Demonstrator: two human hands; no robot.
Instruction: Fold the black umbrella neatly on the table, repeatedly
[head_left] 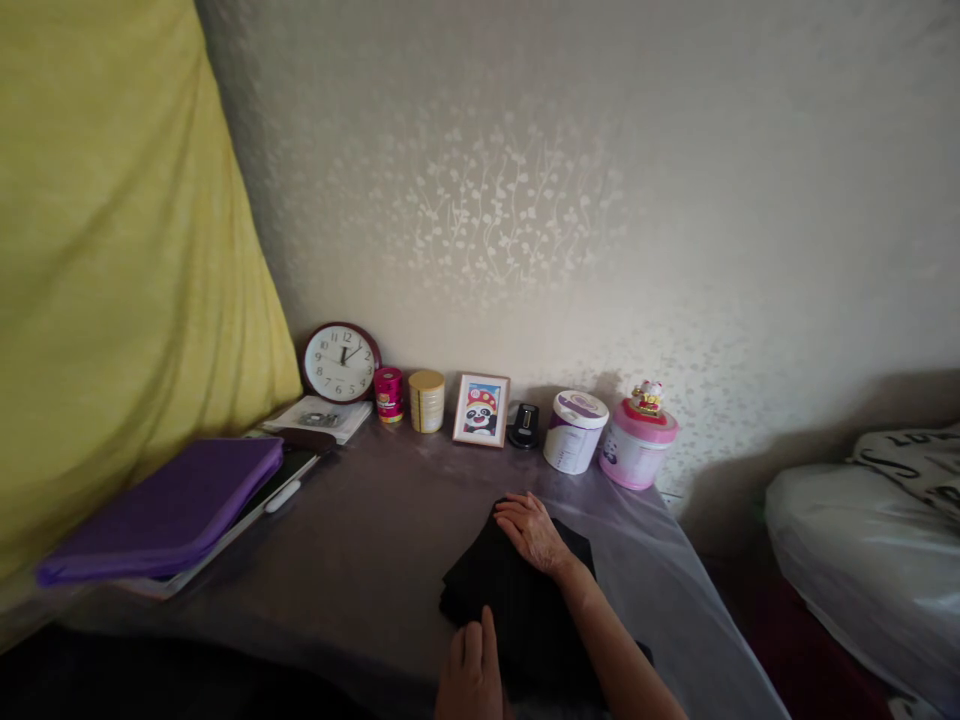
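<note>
A folded black cloth [525, 620], perhaps a garment, lies on the grey table cover [360, 560] near the front edge. My right hand [532, 532] rests flat on its far part, fingers stretched toward the upper left. At the cloth's near left side is my left hand [472, 665], its fingers curled in and one digit pointing forward along the fabric. It appears to grip the cloth there, though the fingertips are partly hidden. My right forearm crosses over the cloth's right side.
Along the wall stand a clock [341, 362], a pink can [388, 395], a yellow tin [427, 402], a framed panda picture [481, 410], a black object [524, 427] and two tubs [575, 432], one topped by a cat figurine [647, 398]. A purple folder [165, 510] lies left.
</note>
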